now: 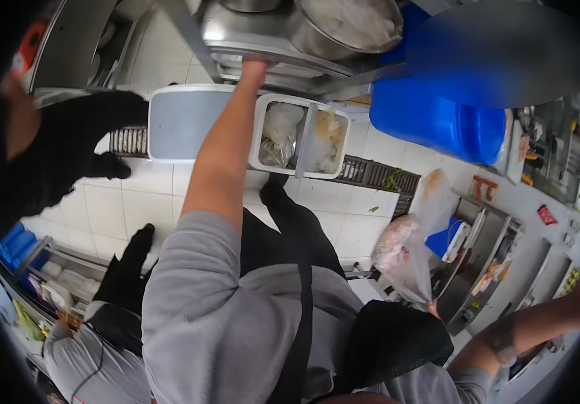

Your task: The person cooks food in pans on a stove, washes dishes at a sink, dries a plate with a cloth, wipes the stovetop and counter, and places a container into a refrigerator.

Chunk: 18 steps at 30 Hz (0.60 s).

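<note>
In the head view, a person in a grey shirt stretches the left hand (255, 67) to the front edge of a metal rack (243, 30) in a crowded kitchen. The fingers are lost against the rack, and whether they are wrapped round anything cannot be told. The right forearm (546, 326) reaches out to the side, its hand fading into the dark rim of the lens, state unreadable.

Just beside the left forearm sits an uncovered white bin (258, 145), bagged food in its two compartments and a pale panel between them; a grey lid (185, 124) lies on the other side of the arm. A metal pot (306, 34) with a plastic bag in it stands on the rack.

The likeliest trouble is a snag: a drop of the elbow could catch the bin's rim or knock the panel, and a blind grip could scrape the fingers on the rack's edge. Green scraps (392, 179) on the drain grate (369, 173) could make a shoe slip.

Room is tightest up front, where bin and rack nearly meet, and a black shoe (273, 188) stands close to the bin's near side. A co-worker in black (94, 128) limits movement to the left. More room shows to the right, over white floor tiles (364, 212), as far as a filled clear bag (401, 249); a blue tub (424, 124) bounds the far side.
</note>
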Motion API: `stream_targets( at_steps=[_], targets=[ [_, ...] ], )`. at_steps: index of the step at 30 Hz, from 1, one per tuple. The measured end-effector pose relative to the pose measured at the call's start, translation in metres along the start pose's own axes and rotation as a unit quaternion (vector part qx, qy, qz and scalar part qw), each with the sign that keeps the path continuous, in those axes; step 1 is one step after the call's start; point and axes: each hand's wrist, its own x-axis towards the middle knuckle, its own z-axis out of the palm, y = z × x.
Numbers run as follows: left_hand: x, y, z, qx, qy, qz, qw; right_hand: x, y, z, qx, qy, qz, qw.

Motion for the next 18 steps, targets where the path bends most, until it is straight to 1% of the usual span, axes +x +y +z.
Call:
stream_targets(
  at_steps=[1, 2, 3, 5, 6, 7, 9, 10, 12, 14, 16, 17, 18],
  targets=[
    [0.016, -0.009, 0.002, 0.138, -0.007, 0.025, 0.99, -0.055, 0.019, -0.021, -0.045, 0.03, 0.076, 0.996],
    [0.026, -0.012, 0.005, 0.253, -0.018, 0.051, 0.966, -0.108, 0.04, -0.011, -0.142, 0.096, 0.155, 0.973],
    [0.036, -0.018, 0.008, 0.337, -0.038, 0.069, 0.938, -0.161, 0.062, -0.002, -0.222, 0.149, 0.243, 0.932],
    [0.055, -0.038, 0.013, 0.443, -0.086, 0.102, 0.886, -0.258, 0.093, 0.046, -0.278, 0.125, 0.448, 0.84],
    [0.062, -0.042, 0.02, 0.479, -0.114, 0.119, 0.862, -0.3, 0.101, 0.071, -0.24, 0.128, 0.558, 0.784],
    [0.071, -0.048, 0.027, 0.505, -0.142, 0.135, 0.841, -0.371, 0.113, 0.082, -0.148, 0.156, 0.628, 0.748],
    [0.091, -0.053, 0.042, 0.541, -0.194, 0.157, 0.803, -0.492, 0.109, 0.123, -0.102, 0.121, 0.699, 0.697],
    [0.098, -0.055, 0.051, 0.551, -0.215, 0.163, 0.79, -0.541, 0.094, 0.147, -0.126, 0.095, 0.728, 0.668],
    [0.108, -0.052, 0.071, 0.562, -0.252, 0.16, 0.771, -0.585, 0.046, 0.195, -0.153, 0.035, 0.764, 0.626],
    [0.114, -0.048, 0.085, 0.566, -0.283, 0.143, 0.761, -0.637, -0.006, 0.241, -0.149, -0.001, 0.819, 0.554],
    [0.115, -0.042, 0.095, 0.556, -0.314, 0.104, 0.763, -0.688, -0.06, 0.286, -0.15, -0.012, 0.85, 0.505],
    [0.113, -0.038, 0.098, 0.547, -0.334, 0.071, 0.765, -0.713, -0.088, 0.314, -0.117, 0.026, 0.874, 0.471],
    [0.111, -0.033, 0.101, 0.536, -0.352, 0.036, 0.767, -0.72, -0.111, 0.334, -0.118, 0.04, 0.879, 0.46]
  ],
)
